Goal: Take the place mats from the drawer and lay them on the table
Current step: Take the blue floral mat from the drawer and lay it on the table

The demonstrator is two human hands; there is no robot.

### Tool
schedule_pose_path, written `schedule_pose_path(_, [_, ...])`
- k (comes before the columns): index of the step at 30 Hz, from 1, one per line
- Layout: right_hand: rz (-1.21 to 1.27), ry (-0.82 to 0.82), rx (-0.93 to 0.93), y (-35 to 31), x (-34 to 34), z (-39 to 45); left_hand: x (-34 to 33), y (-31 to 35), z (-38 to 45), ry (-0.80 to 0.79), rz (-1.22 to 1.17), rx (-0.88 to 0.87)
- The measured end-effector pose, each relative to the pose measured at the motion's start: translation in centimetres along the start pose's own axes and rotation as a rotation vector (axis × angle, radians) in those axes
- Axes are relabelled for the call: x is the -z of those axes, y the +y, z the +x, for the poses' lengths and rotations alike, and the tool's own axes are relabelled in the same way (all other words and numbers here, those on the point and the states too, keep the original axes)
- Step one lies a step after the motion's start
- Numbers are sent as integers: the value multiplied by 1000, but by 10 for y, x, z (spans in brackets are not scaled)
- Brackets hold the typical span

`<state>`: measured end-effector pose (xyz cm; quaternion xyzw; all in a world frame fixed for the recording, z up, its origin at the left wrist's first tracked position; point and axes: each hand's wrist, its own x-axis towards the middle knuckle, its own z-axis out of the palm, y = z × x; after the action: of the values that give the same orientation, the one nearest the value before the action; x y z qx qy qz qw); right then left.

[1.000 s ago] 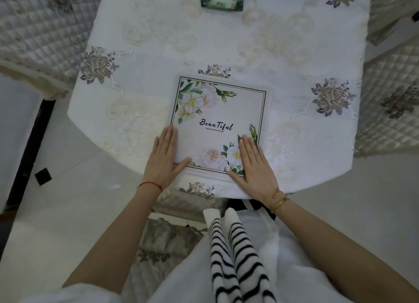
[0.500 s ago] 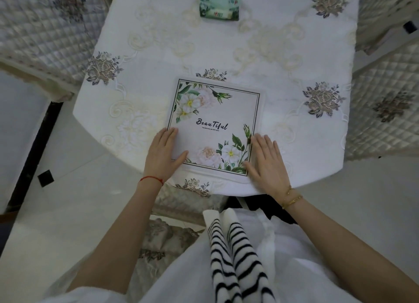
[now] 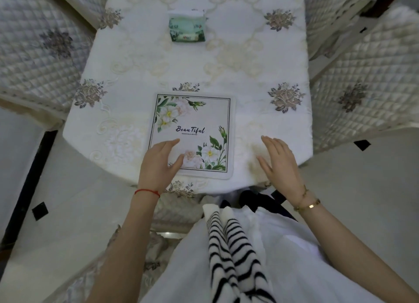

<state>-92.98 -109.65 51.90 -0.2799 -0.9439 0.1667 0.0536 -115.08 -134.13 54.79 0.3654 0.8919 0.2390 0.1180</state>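
Place mat under open left hand; right hand open beside.

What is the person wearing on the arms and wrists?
Both forearms are bare, with no sleeves on them. The left hand has a thin red string around its wrist. The right hand has gold-coloured bracelets at its wrist, one a smooth band.

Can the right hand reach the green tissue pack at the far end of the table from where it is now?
Probably yes, with a long stretch. The right hand is open and holds nothing, and only bare tablecloth lies between it and the tissue pack. The person may need to lean forward.
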Motion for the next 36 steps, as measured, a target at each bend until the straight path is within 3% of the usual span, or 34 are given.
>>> schedule_pose_path(15, [38,194,-174,79,53,-122,-31,121,-7,-72,36,-257])
schedule_pose_path(36, [54,425,-830,247,120,-438,-202,405,-100,-391,16,-735])
